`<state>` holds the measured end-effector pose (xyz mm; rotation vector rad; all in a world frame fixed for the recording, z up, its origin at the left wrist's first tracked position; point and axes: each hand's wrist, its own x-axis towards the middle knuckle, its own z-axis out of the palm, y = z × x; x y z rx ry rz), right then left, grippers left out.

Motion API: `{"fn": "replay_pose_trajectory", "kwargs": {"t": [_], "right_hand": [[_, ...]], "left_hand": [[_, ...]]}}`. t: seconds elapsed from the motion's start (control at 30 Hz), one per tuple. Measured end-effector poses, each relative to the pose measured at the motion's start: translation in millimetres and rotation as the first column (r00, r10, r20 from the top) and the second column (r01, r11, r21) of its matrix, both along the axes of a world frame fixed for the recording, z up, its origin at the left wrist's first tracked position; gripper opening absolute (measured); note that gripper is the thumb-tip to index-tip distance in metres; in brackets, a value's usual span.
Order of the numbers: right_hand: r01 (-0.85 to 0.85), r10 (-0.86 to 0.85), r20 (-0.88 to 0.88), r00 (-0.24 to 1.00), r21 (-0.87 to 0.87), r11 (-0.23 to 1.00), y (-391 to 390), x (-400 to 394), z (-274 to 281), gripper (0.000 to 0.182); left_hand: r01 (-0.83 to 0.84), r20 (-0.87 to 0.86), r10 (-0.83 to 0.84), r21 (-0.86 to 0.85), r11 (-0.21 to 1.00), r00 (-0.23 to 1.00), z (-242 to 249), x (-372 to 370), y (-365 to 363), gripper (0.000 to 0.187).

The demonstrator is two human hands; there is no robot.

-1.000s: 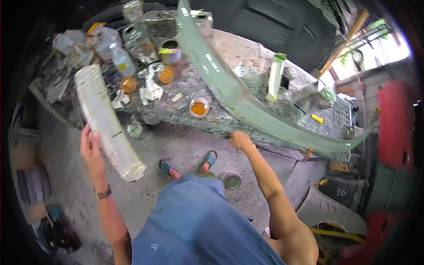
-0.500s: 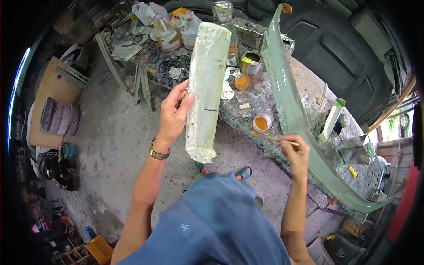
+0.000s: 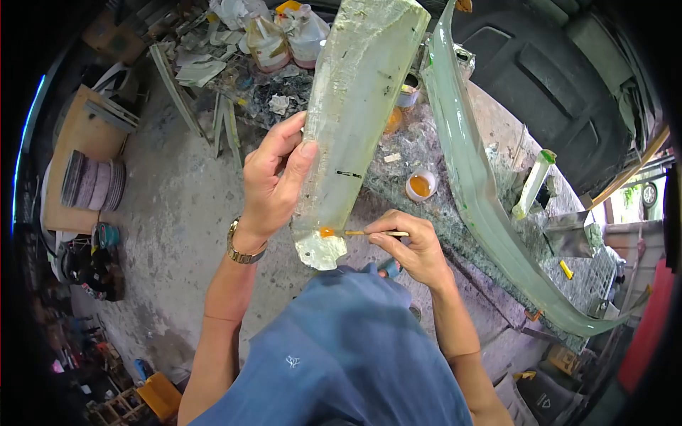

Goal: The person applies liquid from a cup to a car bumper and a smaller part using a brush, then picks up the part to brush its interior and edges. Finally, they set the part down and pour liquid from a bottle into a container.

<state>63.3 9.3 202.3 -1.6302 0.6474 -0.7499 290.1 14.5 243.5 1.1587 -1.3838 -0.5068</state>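
Note:
My left hand point(image 3: 275, 177) grips the left edge of a long, pale translucent panel point(image 3: 355, 106), thumb on its face. The panel is held up in front of me, with a short black mark on its lower part. My right hand point(image 3: 412, 248) pinches the wooden handle of a thin brush point(image 3: 376, 233). The brush's orange tip touches the panel near its lower end. A small cup of orange liquid point(image 3: 420, 185) stands on the workbench point(image 3: 398, 170), to the right of the panel.
A long curved green part point(image 3: 472, 181) lies along the bench. Plastic containers point(image 3: 266, 46) stand at the back, and a yellow cutter point(image 3: 566, 270) lies at the right. A wooden board with rolls point(image 3: 92, 184) is at the left.
My right hand has moved left with the brush, from beside the cup to the panel's lower end. The panel appears larger and more tilted, its top leaning right.

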Motion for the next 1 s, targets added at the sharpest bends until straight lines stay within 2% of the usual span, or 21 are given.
{"fn": "replay_pose_trajectory", "kwargs": {"t": [0.03, 0.1, 0.23, 0.3, 0.37, 0.4, 0.47, 0.5, 0.57, 0.7, 0.77, 1.0], "right_hand": [[0.004, -0.004, 0.0, 1.0, 0.005, 1.0, 1.2, -1.1, 0.3, 0.011], [0.021, -0.041, -0.091, 0.995, -0.214, 0.977, 3.9, -5.2, 0.1, 0.011], [0.1, -0.15, -0.17, 0.974, -0.272, 0.957, 12.1, -26.4, 4.2, 0.009], [0.257, -0.269, -0.107, 0.957, -0.111, 0.96, 16.9, -38.7, 5.8, 0.009], [0.299, -0.313, -0.089, 0.945, -0.146, 0.943, 19.3, -52.8, -11.1, 0.01], [0.361, -0.363, -0.023, 0.932, -0.056, 0.931, 21.2, -58.6, -19.6, 0.01], [0.428, -0.439, 0.058, 0.896, 0.144, 0.892, 27.4, -65.0, -22.6, 0.009], [0.429, -0.439, 0.051, 0.897, 0.143, 0.892, 30.8, -67.6, -26.0, 0.009], [0.468, -0.514, 0.101, 0.852, 0.295, 0.833, 35.3, -71.5, -37.4, 0.009], [0.473, -0.522, 0.067, 0.85, 0.338, 0.814, 36.1, -65.1, -42.4, 0.009], [0.52, -0.545, 0.011, 0.839, 0.284, 0.806, 34.8, -58.9, -42.6, 0.01], [0.552, -0.56, -0.01, 0.828, 0.189, 0.812, 32.2, -53.5, -38.7, 0.01]], "left_hand": [[0.004, 0.0, -0.004, 0.005, 1.0, 1.0, -1.8, 2.9, 2.0, 0.033], [-0.019, 0.123, 0.017, 0.01, 1.0, 0.992, -6.3, 9.5, 5.6, 0.031], [-0.044, 0.146, 0.046, -0.022, 0.999, 0.988, -10.5, 8.7, 12.9, 0.027], [-0.031, 0.147, 0.018, 0.088, 0.996, 0.989, -16.7, 16.4, 19.4, 0.026], [-0.02, 0.077, 0.012, 0.108, 0.994, 0.997, -24.7, 18.4, 23.6, 0.026], [-0.008, 0.006, 0.007, 0.126, 0.992, 1.0, -28.3, 18.8, 26.4, 0.027], [-0.015, -0.026, 0.019, 0.137, 0.99, 0.999, -32.7, 19.2, 34.0, 0.027], [-0.021, -0.053, 0.029, 0.144, 0.989, 0.998, -35.0, 19.0, 38.9, 0.028], [-0.053, -0.035, 0.059, 0.147, 0.988, 0.998, -39.9, 18.6, 51.1, 0.028], [-0.125, -0.039, 0.129, 0.092, 0.988, 0.991, -50.2, 10.1, 64.2, 0.029], [-0.141, -0.041, 0.145, 0.075, 0.987, 0.989, -58.4, 9.1, 67.8, 0.029], [-0.244, -0.11, 0.244, 0.009, 0.97, 0.964, -71.8, 8.9, 71.6, 0.03]]}}
